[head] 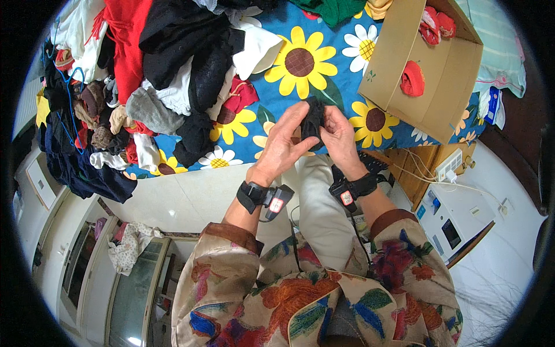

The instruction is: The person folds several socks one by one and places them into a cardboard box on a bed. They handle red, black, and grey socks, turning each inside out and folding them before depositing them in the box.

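Both hands hold one bunched piece of black fabric (313,121), possibly a sock, in front of my body above the bed's front edge. My left hand (284,136) has its thumb across the lower part of the fabric and its fingers along the left side. The fingers of my right hand (340,132) pinch the right side. Part of the fabric is hidden by the fingers. To the right, a cardboard box (386,80) holds a red rolled cloth item (412,78) and red patterned bundles (433,25). Below the hands lies a blue sunflower-print cover (249,141).
A heap of clothes spreads on the left, with a black garment (182,39), a grey sock (154,111), a white sock (146,152) and blue hangers (71,108). A power strip (448,165) with cables and a white appliance (455,221) stand at the lower right.
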A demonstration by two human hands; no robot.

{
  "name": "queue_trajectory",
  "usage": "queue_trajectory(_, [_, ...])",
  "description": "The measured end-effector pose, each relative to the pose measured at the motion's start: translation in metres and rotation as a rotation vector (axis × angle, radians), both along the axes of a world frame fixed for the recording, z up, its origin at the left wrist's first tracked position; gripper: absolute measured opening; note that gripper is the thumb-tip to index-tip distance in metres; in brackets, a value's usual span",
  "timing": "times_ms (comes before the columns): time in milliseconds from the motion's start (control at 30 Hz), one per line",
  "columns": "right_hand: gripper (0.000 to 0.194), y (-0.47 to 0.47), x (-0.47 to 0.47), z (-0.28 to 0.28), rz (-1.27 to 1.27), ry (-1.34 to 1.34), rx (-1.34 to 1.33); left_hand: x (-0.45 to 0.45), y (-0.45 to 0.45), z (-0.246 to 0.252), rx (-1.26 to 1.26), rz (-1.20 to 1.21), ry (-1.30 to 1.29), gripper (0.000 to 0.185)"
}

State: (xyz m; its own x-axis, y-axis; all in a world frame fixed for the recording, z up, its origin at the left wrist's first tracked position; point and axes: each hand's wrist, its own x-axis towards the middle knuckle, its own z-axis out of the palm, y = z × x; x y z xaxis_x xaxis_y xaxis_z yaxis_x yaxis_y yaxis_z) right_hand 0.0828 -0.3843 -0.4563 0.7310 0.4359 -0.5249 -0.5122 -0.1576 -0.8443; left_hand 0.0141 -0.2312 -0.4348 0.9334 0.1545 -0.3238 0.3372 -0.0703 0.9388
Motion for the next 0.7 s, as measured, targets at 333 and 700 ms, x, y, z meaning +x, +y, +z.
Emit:
queue_trajectory(333, [0.03, -0.009, 0.001, 0.016, 0.031, 0.175, 0.091, 0.0, 0.004, 0.002, -0.144, -0.135, -0.054, 0.054])
queue_trajectory(700, [0.052, -0.004, 0.032, 0.039, 0.215, 0.329, 0.259, -0.004, -0.002, 0.014, -0.539, 0.281, 0.061, 0.073])
